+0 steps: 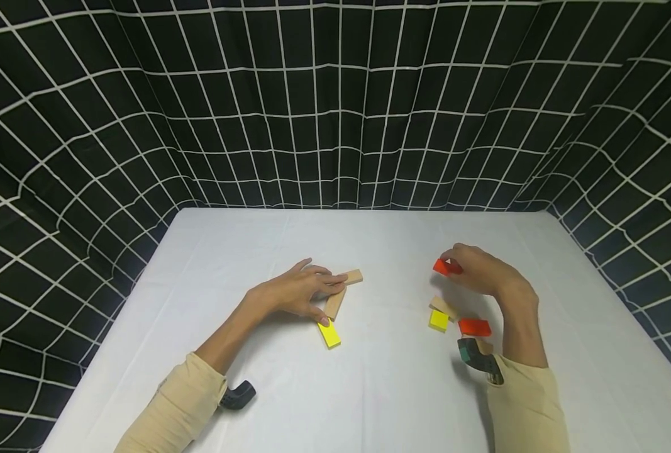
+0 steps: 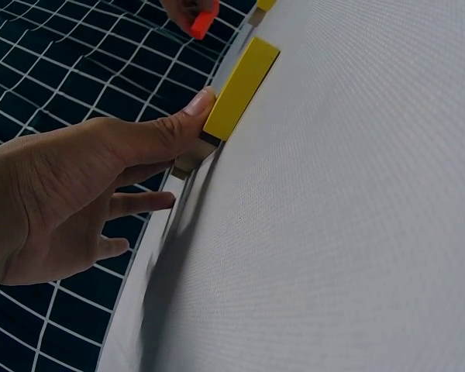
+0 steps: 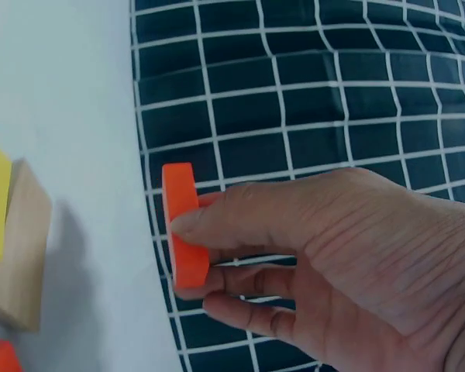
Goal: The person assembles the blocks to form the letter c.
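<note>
Toward the far right corner of the table [image 1: 394, 384], the right hand [image 1: 479, 272] pinches a red block [image 3: 189, 257]; the left hand [image 1: 297, 290], fingers extended, touches a yellow block [image 1: 330, 335].

- You have two red blocks [image 1: 475, 328]: one at 1 o'clock, one at 2.
- You have two yellow blocks [image 1: 330, 336]: one at 12, one at 1.
- You have four wooden blocks [image 1: 335, 304]: two at 12, one at 1, one partly hidden at 2.
- Two hands [image 1: 297, 292], two wrist cameras [image 1: 239, 396], one table [image 1: 392, 245].
</note>
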`<state>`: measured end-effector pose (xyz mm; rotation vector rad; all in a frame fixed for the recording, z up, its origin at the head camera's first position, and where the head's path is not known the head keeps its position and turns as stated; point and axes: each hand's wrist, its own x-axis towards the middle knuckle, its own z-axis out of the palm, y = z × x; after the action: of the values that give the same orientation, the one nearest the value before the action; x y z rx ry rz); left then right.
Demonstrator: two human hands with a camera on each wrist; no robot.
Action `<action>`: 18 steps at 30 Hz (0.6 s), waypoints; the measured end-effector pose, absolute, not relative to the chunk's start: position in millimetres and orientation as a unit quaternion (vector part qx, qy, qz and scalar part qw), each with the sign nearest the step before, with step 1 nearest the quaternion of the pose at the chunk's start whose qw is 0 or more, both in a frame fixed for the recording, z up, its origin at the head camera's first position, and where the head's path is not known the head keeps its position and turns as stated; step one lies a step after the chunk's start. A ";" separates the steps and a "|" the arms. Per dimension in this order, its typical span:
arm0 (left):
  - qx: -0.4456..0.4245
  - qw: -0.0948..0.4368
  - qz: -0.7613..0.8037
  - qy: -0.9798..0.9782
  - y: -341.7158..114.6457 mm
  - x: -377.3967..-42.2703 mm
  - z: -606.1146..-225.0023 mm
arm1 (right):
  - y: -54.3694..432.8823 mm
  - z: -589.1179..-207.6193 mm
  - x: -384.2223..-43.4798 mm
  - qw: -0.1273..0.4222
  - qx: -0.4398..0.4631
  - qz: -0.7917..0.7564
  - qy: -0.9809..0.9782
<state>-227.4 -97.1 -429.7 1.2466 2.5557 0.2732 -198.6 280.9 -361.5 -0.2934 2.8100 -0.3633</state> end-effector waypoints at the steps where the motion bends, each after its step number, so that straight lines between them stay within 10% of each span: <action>1: 0.432 0.142 0.095 0.886 -97.1 -227.5 -430.1 | 278.2 -361.1 -198.5 0.140 -0.108 -0.131 0.976; 18: 0.436 0.140 0.098 0.884 -97.3 -228.2 -431.3 | 244.7 -362.2 -202.1 0.051 -0.169 -0.143 0.974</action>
<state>-228.2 -97.3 -431.3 1.2586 2.5542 0.2834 -202.1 244.7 -362.2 -0.5158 2.9633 -0.4357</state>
